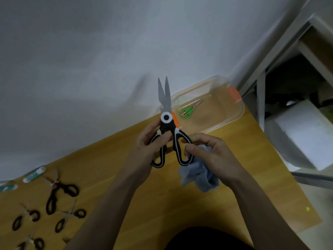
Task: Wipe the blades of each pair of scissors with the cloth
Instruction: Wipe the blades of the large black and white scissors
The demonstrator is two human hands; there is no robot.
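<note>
Large black-and-white kitchen scissors (166, 118) are held upright above the wooden table (162, 204), blades pointing up and slightly apart. My left hand (149, 141) grips the left handle loop. My right hand (205, 150) pinches the right handle loop and also holds a bunched grey-blue cloth (198, 174), which hangs below the palm. The cloth is not touching the blades.
A clear plastic box (232, 109) with orange clips stands at the table's far edge, holding small green scissors (188, 110). Several black-handled scissors (59, 192) lie at the left, with two white-green tubes (34, 174) beyond them. A metal shelf frame (261, 98) stands to the right.
</note>
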